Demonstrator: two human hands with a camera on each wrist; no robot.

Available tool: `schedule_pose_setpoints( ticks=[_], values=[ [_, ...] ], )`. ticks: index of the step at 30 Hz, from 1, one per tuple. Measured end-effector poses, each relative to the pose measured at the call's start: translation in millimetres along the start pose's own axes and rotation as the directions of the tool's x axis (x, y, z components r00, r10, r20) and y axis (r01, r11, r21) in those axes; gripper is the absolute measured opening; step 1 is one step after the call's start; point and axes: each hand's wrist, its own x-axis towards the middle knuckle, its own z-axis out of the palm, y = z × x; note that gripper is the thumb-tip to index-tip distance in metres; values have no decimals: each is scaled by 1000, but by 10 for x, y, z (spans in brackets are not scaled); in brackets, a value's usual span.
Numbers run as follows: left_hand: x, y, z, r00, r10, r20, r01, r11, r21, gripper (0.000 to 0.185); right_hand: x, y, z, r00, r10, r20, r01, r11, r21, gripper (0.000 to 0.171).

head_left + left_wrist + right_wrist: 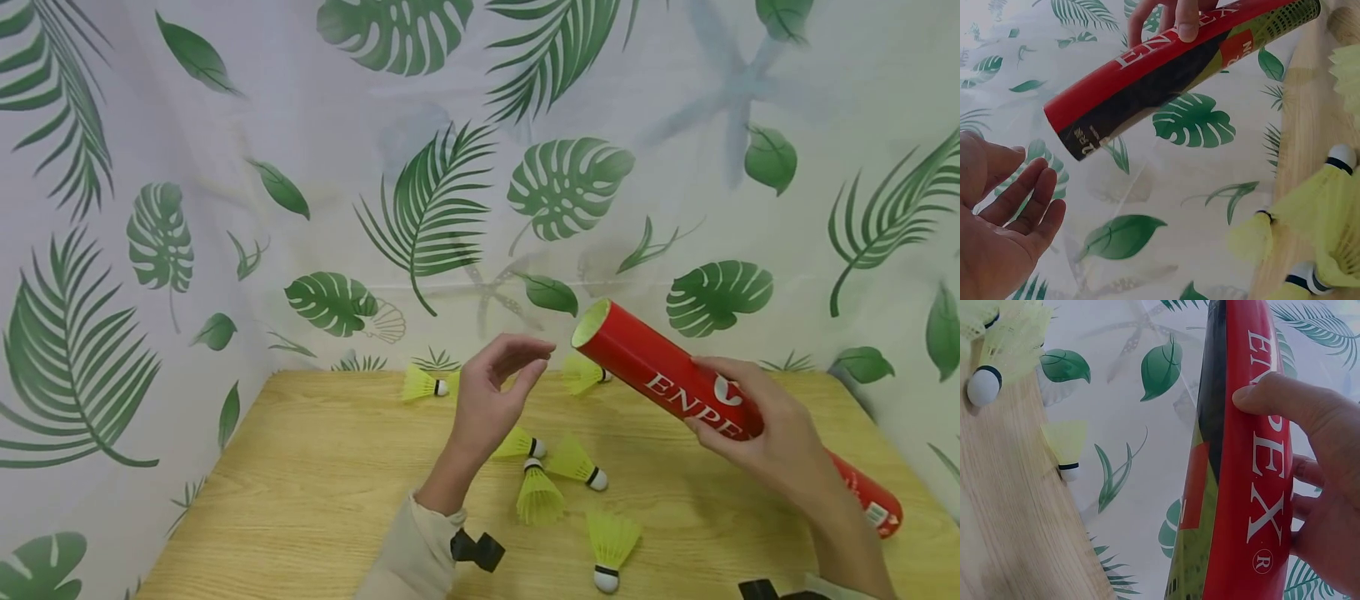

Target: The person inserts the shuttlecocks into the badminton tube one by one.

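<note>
My right hand (pixel 772 433) grips a red shuttlecock tube (pixel 652 358) lettered in white, its fingers and thumb around the middle. The tube is held tilted above the table, its uncovered mouth raised toward the left; the wrist hides part of its lower length. Close to that mouth is my left hand (pixel 491 396), fingers loosely bent, with nothing in them. In the left wrist view a gap shows between the left hand (pixel 1010 212) and the tube (pixel 1147 69). The right wrist view shows the thumb (pixel 1272 400) lying across the lettering.
Several yellow shuttlecocks with white tips lie on the wooden table (pixel 300 500), including one at the front (pixel 613 542), a group in the middle (pixel 577 465) and others along the back edge (pixel 422 385). A leaf-patterned cloth (pixel 450 167) stands behind the table.
</note>
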Motion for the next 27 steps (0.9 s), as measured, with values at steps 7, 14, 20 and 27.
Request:
schedule_pose_setpoints(
  ticks=[7, 14, 20, 27],
  values=[
    [-267, -114, -165, 992, -125, -12, 126, 988, 86, 14, 8, 15, -23, 1000, 5, -13, -5, 1000, -3, 86],
    [-520, -312, -286, 968, -248, -42, 251, 951, 178, 13, -10, 45, -13, 1000, 7, -12, -7, 1000, 0, 86],
    [-674, -496, -344, 939, -342, -39, 341, 908, 244, 18, -53, 89, 6, 1000, 11, -22, -11, 1000, -4, 87],
    [-761, -612, -410, 918, -397, -21, 382, 868, 317, 25, -17, 61, -24, 998, 19, -56, -19, 1000, -6, 87]
  ],
)
